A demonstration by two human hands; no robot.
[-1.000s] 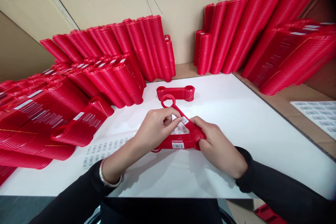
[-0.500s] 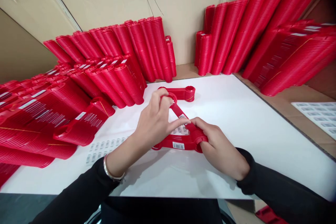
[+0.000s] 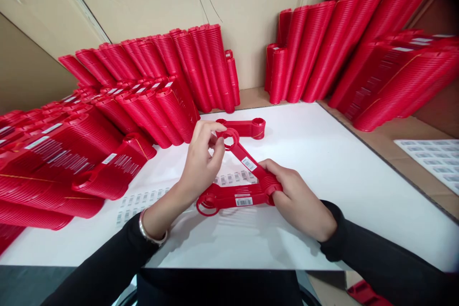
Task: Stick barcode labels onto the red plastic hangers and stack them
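My right hand (image 3: 296, 196) grips the ring end of a stack of red plastic pieces with ring-shaped ends (image 3: 222, 197). Fanned out from that stack, one red piece (image 3: 242, 152) points up and left, with a white barcode label (image 3: 248, 163) on its bar. Another barcode label (image 3: 244, 201) shows on the lower stack. My left hand (image 3: 202, 160) is at the raised piece's far ring, fingers bent and thumb apart from the index finger, with nothing visibly held. Whether its fingertips touch the ring is unclear. Beneath lies a sheet of barcode labels (image 3: 143, 203), partly covered by the stack and my left arm.
Behind my hands a short banded red bundle (image 3: 242, 129) lies on the white table (image 3: 322, 153). Tall red stacks (image 3: 168, 110) line the left and back; further stacks (image 3: 322, 52) stand at right. Another label sheet (image 3: 433, 158) lies on cardboard at right.
My left hand has drawn back left from the raised piece, its thumb leaving the label, which now shows fully. The lower stack's left ring end is uncovered. My right hand keeps its hold.
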